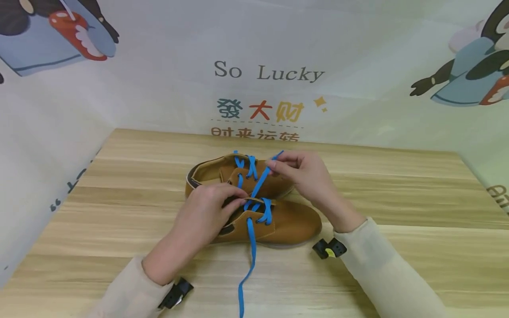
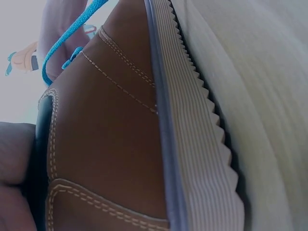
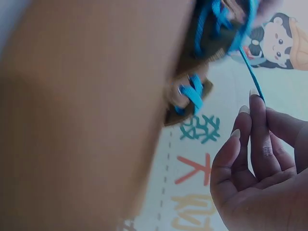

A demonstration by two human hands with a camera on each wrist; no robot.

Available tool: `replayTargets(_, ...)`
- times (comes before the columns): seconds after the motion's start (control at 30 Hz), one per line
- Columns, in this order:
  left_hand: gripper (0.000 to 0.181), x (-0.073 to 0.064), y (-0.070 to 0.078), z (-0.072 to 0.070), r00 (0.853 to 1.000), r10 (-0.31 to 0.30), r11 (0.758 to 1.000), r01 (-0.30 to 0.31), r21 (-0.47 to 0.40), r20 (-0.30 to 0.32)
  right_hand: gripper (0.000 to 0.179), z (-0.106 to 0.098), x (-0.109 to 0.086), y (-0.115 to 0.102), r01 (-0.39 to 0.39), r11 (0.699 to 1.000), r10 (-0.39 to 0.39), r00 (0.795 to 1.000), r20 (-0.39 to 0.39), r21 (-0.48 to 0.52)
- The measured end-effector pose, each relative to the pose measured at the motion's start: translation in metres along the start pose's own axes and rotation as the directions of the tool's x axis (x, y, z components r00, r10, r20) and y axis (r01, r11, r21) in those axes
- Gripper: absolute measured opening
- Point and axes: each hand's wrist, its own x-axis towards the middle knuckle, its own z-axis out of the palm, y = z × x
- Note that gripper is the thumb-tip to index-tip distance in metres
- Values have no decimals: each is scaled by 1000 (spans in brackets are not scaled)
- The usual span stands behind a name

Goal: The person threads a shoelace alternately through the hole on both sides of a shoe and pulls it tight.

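Observation:
Two brown low-cut shoes with blue laces lie side by side, toes to the right. My left hand reaches over the opening of the near shoe, its thumb and forefinger pinching the far edge by the upper eyelets. Seen from the left wrist, the shoe's stitched side fills the middle, with fingers at its opening. My right hand pinches one end of the blue lace between thumb and forefinger, drawn up taut from the near shoe. The lace's other end hangs over the near side onto the table.
Behind the near shoe stands the far shoe, its blue lace crossed through the eyelets; the raised lace passes in front of it. The wood-grain table ends at a printed white backdrop. Black wrist devices sit at both cuffs.

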Motion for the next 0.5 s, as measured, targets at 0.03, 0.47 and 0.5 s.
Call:
replayTargets(0.03,7,0,0,0,1000,-2,1000,2,-1,1,24,-3,2,-2,-1,1000,1,1000,-6,-19)
replayTargets(0.47,6,-1,0,1,1000,-9,1000,9,0,16,23,-22,17,-18,72,994,-75,996,-42,-78)
replayTargets(0.5,5,-1,1,0,1000,-8,1000,8,-2,18,23,-21,16,-17,63,995,-65,997,-33,-73)
